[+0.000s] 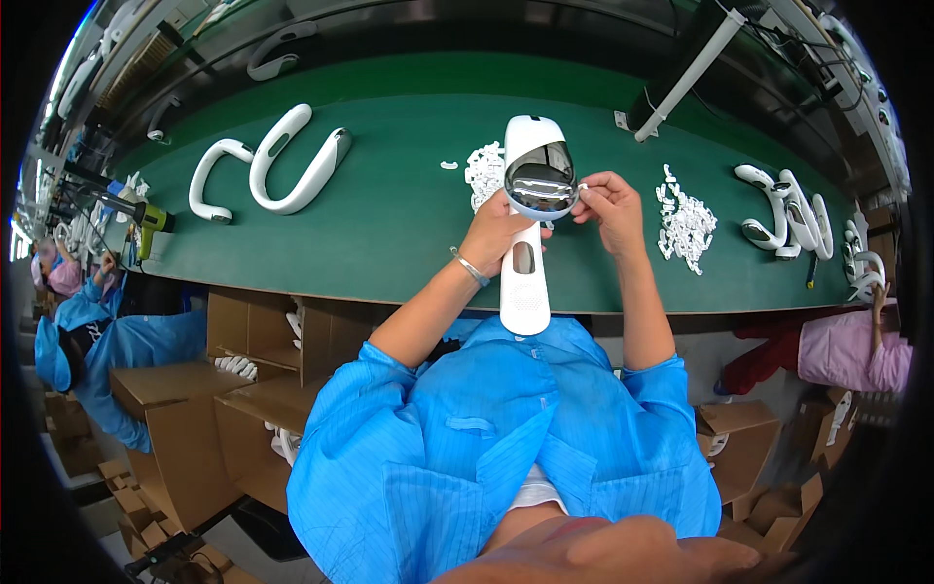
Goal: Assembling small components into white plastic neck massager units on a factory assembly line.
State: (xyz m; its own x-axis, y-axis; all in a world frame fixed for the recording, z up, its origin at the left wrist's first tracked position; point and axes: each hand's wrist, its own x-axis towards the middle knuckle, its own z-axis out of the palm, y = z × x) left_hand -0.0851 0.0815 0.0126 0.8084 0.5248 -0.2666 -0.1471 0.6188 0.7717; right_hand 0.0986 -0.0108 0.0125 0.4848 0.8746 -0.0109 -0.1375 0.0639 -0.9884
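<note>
My left hand (492, 237) grips a white curved device that looks like a neck fan (526, 302), holding it up over the near part of the green bench. Its far end has a glossy, mirror-like panel, and its near end shows an oval window and a patch of tiny holes. My right hand (616, 212) is closed in a pinch on a small white plastic piece (583, 187), right beside the edge of the glossy panel. A pile of small white pieces (484, 173) lies just behind the device, partly hidden by it.
Another pile of small white pieces (688, 230) lies to the right. White neck fans (275, 185) rest on the green bench (389, 195) at left, with more (793, 216) at far right. A green-and-black power tool (148, 222) sits far left. Cardboard boxes (185, 448) and co-workers flank me.
</note>
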